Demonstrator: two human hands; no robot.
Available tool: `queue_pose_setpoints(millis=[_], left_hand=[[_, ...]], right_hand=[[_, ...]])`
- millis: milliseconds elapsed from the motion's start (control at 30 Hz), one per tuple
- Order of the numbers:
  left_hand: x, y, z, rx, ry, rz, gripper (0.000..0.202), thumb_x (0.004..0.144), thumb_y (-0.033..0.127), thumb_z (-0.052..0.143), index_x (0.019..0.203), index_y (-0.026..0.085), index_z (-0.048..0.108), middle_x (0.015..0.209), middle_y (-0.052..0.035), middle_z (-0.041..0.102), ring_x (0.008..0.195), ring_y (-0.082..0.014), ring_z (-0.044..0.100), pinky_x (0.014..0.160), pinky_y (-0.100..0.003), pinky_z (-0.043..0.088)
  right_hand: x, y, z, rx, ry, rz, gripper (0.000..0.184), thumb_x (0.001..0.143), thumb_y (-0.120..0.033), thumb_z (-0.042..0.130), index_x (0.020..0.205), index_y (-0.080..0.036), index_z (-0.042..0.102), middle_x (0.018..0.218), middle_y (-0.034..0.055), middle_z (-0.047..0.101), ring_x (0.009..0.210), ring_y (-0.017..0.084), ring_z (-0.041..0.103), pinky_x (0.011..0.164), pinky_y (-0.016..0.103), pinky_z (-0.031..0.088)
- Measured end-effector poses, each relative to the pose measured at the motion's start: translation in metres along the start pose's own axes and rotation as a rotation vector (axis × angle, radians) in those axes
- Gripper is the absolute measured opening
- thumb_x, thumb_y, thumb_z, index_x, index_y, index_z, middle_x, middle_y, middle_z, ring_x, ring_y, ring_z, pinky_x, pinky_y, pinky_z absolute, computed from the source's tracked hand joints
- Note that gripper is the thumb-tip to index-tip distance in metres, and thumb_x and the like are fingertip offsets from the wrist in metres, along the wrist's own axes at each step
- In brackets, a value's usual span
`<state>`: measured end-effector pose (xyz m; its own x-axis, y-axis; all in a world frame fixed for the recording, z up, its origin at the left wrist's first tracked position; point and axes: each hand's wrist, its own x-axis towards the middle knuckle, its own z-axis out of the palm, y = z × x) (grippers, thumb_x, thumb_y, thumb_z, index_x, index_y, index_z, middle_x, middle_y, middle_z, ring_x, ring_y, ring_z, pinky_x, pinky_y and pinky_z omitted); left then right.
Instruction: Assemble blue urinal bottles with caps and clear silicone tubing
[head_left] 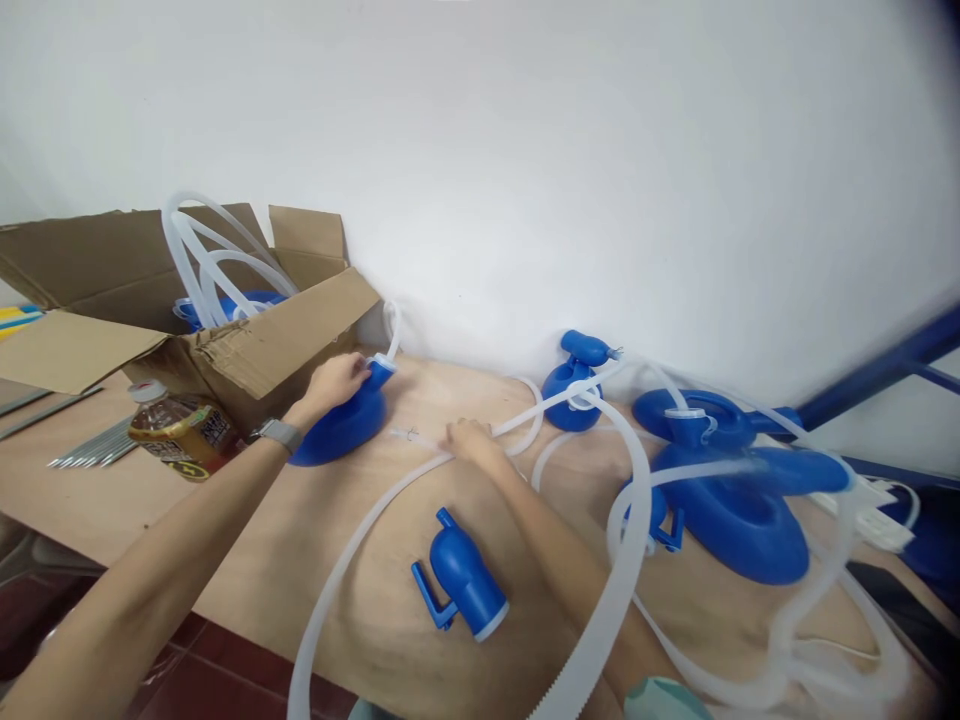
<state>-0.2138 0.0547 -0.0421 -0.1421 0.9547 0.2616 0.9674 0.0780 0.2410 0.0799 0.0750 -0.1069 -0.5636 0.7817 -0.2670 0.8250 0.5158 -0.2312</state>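
My left hand (341, 385), with a watch on its wrist, is closed on the neck of a blue plastic urinal bottle (337, 432) lying near the cardboard box. A translucent white hose leads from this bottle's capped mouth. My right hand (466, 440) is at the middle of the table, its fingers closed on a translucent white hose (517, 425); part of the grip is hidden. Beside it lies a small clear piece with thin wire (409, 434). Nearer to me rests a blue funnel-shaped head (465, 580) with a handle and a white rim.
An open cardboard box (277, 340) holds more hoses and blue parts. A drink bottle (184, 430) and several metal rods (97, 445) are at the left. Blue bottles (739, 510) and looping hoses crowd the right, with a power strip (862, 520) and a phone (900, 610).
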Motion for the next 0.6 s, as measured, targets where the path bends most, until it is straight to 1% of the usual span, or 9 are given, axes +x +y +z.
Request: queue_pose_setpoints(millis=[67, 100, 167, 233, 300, 400, 467, 533, 600], left_hand=[[-0.010, 0.013, 0.003, 0.013, 0.088, -0.020, 0.039, 0.098, 0.033, 0.050, 0.131, 0.015, 0.063, 0.127, -0.0205, 0.070, 0.118, -0.0360, 0.065, 0.096, -0.045, 0.052], [-0.018, 0.022, 0.006, 0.014, 0.116, -0.005, 0.042, 0.099, 0.031, 0.049, 0.136, 0.013, 0.060, 0.132, -0.0222, 0.067, 0.123, -0.0370, 0.062, 0.100, -0.047, 0.050], [-0.039, 0.040, 0.016, 0.003, 0.117, 0.077, 0.041, 0.100, 0.030, 0.050, 0.136, 0.016, 0.062, 0.137, -0.0202, 0.064, 0.126, -0.0357, 0.060, 0.105, -0.047, 0.049], [-0.064, 0.057, 0.030, -0.020, 0.067, 0.176, 0.034, 0.097, 0.030, 0.057, 0.128, 0.019, 0.067, 0.133, -0.0155, 0.066, 0.121, -0.0327, 0.063, 0.103, -0.044, 0.052], [-0.088, 0.068, 0.044, -0.043, 0.029, 0.234, 0.031, 0.095, 0.029, 0.061, 0.124, 0.021, 0.069, 0.129, -0.0135, 0.068, 0.118, -0.0318, 0.064, 0.100, -0.044, 0.055], [-0.114, 0.075, 0.056, -0.078, 0.035, 0.250, 0.040, 0.096, 0.028, 0.062, 0.136, 0.019, 0.063, 0.138, -0.0171, 0.063, 0.125, -0.0344, 0.062, 0.102, -0.049, 0.056], [-0.126, 0.077, 0.054, -0.136, 0.070, 0.268, 0.042, 0.100, 0.030, 0.059, 0.141, 0.019, 0.060, 0.146, -0.0185, 0.058, 0.133, -0.0346, 0.059, 0.109, -0.051, 0.054], [-0.138, 0.080, 0.045, -0.262, 0.068, 0.337, 0.039, 0.104, 0.035, 0.056, 0.141, 0.021, 0.060, 0.147, -0.0167, 0.057, 0.137, -0.0323, 0.058, 0.115, -0.051, 0.051], [-0.150, 0.086, 0.035, -0.390, -0.036, 0.457, 0.045, 0.105, 0.041, 0.058, 0.147, 0.025, 0.057, 0.151, -0.0150, 0.056, 0.140, -0.0303, 0.057, 0.119, -0.049, 0.049]], right_hand=[[0.013, -0.005, -0.001, 0.017, -0.024, -0.067, 0.038, 0.103, -0.043, 0.069, 0.132, -0.019, 0.067, 0.141, 0.0113, 0.065, 0.127, 0.029, 0.065, 0.109, 0.054, 0.054], [0.019, -0.006, -0.001, 0.030, -0.035, -0.113, 0.037, 0.102, -0.042, 0.070, 0.132, -0.019, 0.067, 0.142, 0.0110, 0.065, 0.128, 0.029, 0.064, 0.110, 0.054, 0.053], [0.025, -0.009, 0.002, 0.059, -0.046, -0.205, 0.036, 0.099, -0.041, 0.073, 0.127, -0.019, 0.070, 0.142, 0.0105, 0.065, 0.131, 0.030, 0.062, 0.113, 0.056, 0.050], [0.027, -0.010, 0.008, 0.095, -0.018, -0.262, 0.029, 0.094, -0.035, 0.079, 0.118, -0.019, 0.073, 0.140, 0.0115, 0.068, 0.134, 0.031, 0.060, 0.116, 0.054, 0.045], [0.024, -0.013, 0.014, 0.144, 0.063, -0.277, 0.023, 0.092, -0.025, 0.079, 0.113, -0.019, 0.074, 0.134, 0.0139, 0.071, 0.134, 0.032, 0.060, 0.118, 0.052, 0.042], [0.018, -0.017, 0.011, 0.254, 0.264, -0.266, 0.023, 0.102, -0.020, 0.060, 0.124, -0.019, 0.068, 0.124, 0.0165, 0.074, 0.126, 0.031, 0.066, 0.118, 0.052, 0.038], [0.017, -0.018, -0.005, 0.354, 0.421, -0.261, 0.030, 0.110, -0.024, 0.043, 0.135, -0.018, 0.059, 0.123, 0.0168, 0.074, 0.117, 0.028, 0.069, 0.113, 0.050, 0.043], [0.016, -0.016, -0.032, 0.453, 0.567, -0.267, 0.038, 0.114, -0.030, 0.027, 0.144, -0.019, 0.048, 0.121, 0.0150, 0.072, 0.110, 0.024, 0.069, 0.104, 0.044, 0.050], [0.012, -0.013, -0.069, 0.553, 0.713, -0.322, 0.042, 0.116, -0.037, 0.019, 0.149, -0.022, 0.039, 0.118, 0.0105, 0.069, 0.106, 0.020, 0.068, 0.100, 0.037, 0.053]])
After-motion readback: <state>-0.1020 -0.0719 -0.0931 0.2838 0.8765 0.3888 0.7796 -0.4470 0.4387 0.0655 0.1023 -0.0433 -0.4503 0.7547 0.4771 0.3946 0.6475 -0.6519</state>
